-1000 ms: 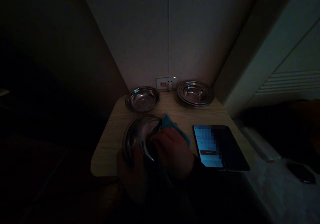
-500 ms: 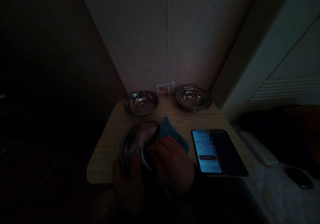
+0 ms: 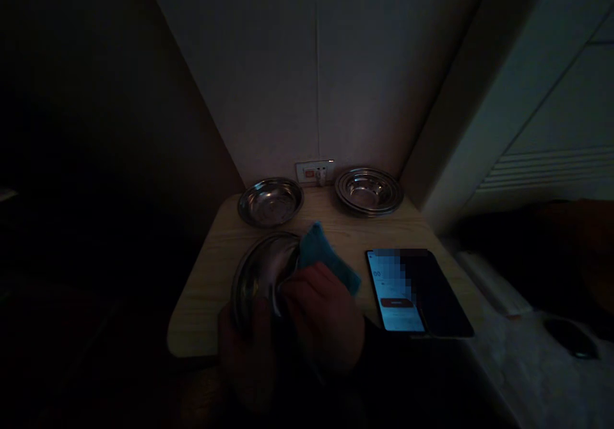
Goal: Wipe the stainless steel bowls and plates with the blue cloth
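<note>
A shiny metal bowl (image 3: 259,269) is held tilted over the near side of the small wooden table. My left hand (image 3: 247,352) grips its near left rim, the thumb lying over the edge. Closed on a blue cloth (image 3: 329,259), my right hand (image 3: 323,317) presses at the bowl's right side. The cloth sticks out above and to the right of my fingers. Dim light hides the fingertips and the bowl's underside.
Another metal bowl (image 3: 271,202) sits at the table's (image 3: 204,288) back left, and a stack of metal bowls (image 3: 369,191) at the back right. A lit phone in an open cover (image 3: 396,301) lies at the right. Behind is a wall socket (image 3: 314,172) with a plug.
My right hand and the cloth have shifted slightly left against the bowl. My left hand keeps its grip. The whole view has moved a little.
</note>
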`<state>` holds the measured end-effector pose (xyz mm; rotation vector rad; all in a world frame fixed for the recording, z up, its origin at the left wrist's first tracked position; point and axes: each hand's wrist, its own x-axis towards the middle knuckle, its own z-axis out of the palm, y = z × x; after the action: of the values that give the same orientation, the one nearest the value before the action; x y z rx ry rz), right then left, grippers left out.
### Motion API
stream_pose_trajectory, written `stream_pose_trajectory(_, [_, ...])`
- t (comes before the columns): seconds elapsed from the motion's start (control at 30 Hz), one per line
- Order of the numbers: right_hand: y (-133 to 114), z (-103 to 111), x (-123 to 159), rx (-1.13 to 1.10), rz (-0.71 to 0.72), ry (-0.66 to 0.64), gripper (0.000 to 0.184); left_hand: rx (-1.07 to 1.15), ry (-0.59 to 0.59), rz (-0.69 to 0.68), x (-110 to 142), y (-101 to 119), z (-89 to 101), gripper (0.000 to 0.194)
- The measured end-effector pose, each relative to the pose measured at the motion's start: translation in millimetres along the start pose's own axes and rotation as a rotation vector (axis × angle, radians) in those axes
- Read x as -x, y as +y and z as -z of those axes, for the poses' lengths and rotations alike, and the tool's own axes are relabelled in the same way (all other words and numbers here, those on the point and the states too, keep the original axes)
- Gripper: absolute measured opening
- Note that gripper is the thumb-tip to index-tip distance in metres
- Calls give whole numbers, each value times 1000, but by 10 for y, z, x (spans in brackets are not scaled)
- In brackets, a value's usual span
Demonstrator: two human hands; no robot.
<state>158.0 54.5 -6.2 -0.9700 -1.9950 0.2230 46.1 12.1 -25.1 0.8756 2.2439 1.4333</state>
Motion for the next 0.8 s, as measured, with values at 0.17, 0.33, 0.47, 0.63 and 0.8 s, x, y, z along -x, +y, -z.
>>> stream_pose_trajectory(0.17, [74, 10, -66, 20, 9, 36, 15, -1, 14, -2, 15, 26, 11, 37])
stream_pose_trajectory(0.33, [93, 61, -106, -31, 16, -18, 14, -10, -24, 13, 23, 25, 16, 34])
stream_pose_trajectory(0.47, [61, 72, -116, -56, -37, -28, 14, 32, -33, 0, 29, 23, 26, 33])
stream_pose_trajectory(0.63, [78, 51, -135, -83, -82, -4, 13, 17, -32, -23, 28, 20, 27, 34])
stream_pose_trajectory(0.8, [86, 58, -151, -140, -51, -29, 13, 37, -58, -21, 38, -15, 19, 35])
